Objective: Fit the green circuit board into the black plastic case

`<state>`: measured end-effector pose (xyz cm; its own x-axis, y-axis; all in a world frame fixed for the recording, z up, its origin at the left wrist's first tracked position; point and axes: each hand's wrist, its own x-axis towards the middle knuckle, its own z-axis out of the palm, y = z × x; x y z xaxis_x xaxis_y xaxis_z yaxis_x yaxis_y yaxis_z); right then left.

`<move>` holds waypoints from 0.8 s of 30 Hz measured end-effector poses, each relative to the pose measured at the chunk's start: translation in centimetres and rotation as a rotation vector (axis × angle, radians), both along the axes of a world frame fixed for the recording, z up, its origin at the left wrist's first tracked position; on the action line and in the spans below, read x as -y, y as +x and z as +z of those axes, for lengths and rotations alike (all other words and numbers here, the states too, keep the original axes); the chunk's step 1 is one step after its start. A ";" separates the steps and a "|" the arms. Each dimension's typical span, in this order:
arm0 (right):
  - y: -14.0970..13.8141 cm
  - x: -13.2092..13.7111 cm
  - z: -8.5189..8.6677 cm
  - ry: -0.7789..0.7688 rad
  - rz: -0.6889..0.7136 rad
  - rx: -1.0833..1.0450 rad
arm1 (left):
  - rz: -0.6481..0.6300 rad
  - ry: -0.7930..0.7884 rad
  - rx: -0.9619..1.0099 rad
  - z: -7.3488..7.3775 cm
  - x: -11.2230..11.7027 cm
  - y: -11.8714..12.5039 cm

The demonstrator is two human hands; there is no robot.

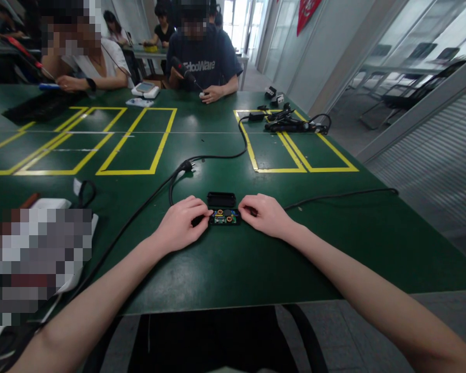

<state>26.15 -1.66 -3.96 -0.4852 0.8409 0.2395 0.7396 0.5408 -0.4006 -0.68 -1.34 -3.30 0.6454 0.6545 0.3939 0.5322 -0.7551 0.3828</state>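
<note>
Two hands, left hand (182, 221) and right hand (264, 213), are pinched on the ends of an opened adapter box (224, 216) near the desk (225, 269) front edge. Its loose lid (221, 199) lies just behind. Exposed parts could be dislodged if the cable (334, 197) is tugged.

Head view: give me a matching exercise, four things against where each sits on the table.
Things:
1. open black case with circuit board
2. loose black lid
3. pile of black cables
4. white device

Places:
A. far side of the table, in front of the seated people
B. between the left hand and the right hand
C. inside the yellow taped box on the far right
D. flat on the green table just behind the open case

Pairs: 1-B, 2-D, 3-C, 4-A
</note>
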 end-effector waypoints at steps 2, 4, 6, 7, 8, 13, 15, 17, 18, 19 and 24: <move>0.0 0.0 0.0 0.061 0.005 -0.016 | -0.002 0.025 -0.007 0.1 0.1 0.0; 0.0 -0.1 0.0 0.131 -0.007 -0.043 | 0.012 0.052 -0.013 0.2 0.1 0.0; 0.0 -0.2 -0.1 0.171 -0.016 -0.066 | 0.024 0.065 -0.029 0.1 0.2 0.0; 0.0 -0.3 -0.2 0.171 -0.011 -0.068 | 0.021 0.063 -0.040 0.1 0.2 0.0; 0.0 -0.4 -0.4 0.162 0.002 -0.063 | 0.013 0.053 -0.050 0.0 0.2 0.1; 0.2 -1.1 -1.0 0.088 0.062 -0.047 | -0.032 -0.006 -0.080 -0.4 0.1 0.4; 0.3 -1.2 -1.0 0.077 0.058 -0.087 | -0.034 -0.007 -0.078 -0.4 0.1 0.5; 0.3 -1.3 -1.0 0.061 0.048 -0.152 | -0.035 -0.008 -0.072 -0.3 0.0 0.5; 0.3 -1.2 -1.0 0.048 0.044 -0.196 | -0.037 -0.011 -0.070 -0.3 0.0 0.5; 0.2 -1.2 -0.9 0.031 0.043 -0.246 | -0.039 -0.015 -0.067 -0.3 0.0 0.5; -0.2 -0.6 -0.7 -0.107 0.050 -0.512 | -0.050 -0.036 -0.006 -0.4 0.0 0.3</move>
<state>25.93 -1.02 -4.70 -0.3687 0.8526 0.3702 0.4087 0.5064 -0.7593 -0.36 -1.37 -3.67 0.6799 0.6350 0.3669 0.4965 -0.7667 0.4070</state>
